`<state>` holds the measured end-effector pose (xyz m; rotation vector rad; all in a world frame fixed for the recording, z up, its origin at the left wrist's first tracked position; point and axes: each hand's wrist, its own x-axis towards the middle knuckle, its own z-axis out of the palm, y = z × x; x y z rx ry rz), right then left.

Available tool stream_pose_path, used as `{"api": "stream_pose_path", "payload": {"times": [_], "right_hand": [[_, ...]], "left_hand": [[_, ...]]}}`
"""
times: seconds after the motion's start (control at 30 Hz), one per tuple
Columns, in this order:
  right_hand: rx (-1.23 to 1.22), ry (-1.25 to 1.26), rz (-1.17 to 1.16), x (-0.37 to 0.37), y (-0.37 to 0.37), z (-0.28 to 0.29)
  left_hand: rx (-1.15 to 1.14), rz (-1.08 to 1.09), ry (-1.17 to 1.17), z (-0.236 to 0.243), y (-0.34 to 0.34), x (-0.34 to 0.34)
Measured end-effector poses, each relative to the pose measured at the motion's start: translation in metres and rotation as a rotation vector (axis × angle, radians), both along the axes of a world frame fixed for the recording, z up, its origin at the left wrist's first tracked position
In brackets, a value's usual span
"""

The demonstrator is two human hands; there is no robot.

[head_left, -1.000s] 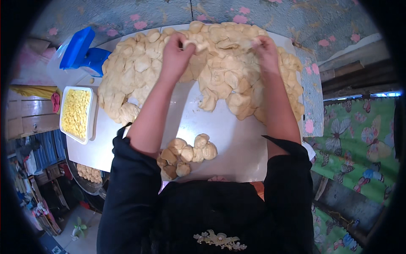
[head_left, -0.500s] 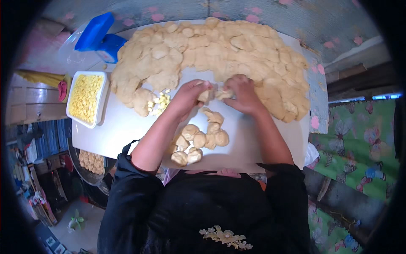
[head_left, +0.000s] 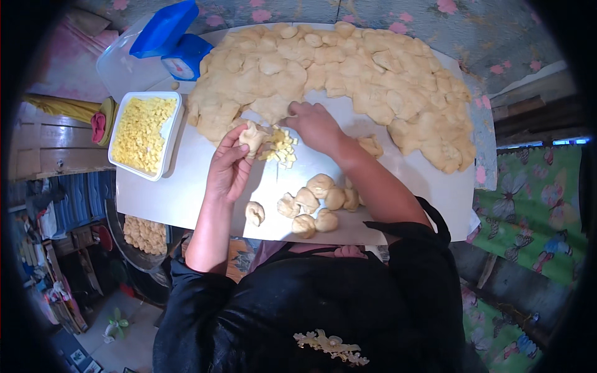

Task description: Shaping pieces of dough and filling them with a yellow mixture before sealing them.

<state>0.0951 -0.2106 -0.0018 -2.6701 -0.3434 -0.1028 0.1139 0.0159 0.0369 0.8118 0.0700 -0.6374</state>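
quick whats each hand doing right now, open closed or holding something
Left hand: closed, holding a piece of dough.
Right hand: near the yellow cubes; whether it grips anything cannot be told.

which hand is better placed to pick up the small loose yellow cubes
Probably the right hand: it is close beside the loose yellow cubes, though whether it holds anything is unclear. The left hand holds a small beige dough piece.
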Motion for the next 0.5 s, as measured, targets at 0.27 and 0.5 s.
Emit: {"api": "stream_pose_path", "payload": {"times": [0.27, 0.5], "right_hand": [[1.021, 0.168, -0.207, -0.026, 0.013, 0.042], [0.707, -0.274, -0.389, -0.064, 0.090, 0.050]], "left_hand": [[-0.155, -0.162, 0.055, -0.004, 0.007, 0.005], [-0.175, -0.342, -0.041, 0.003, 0.003, 0.003]]}}
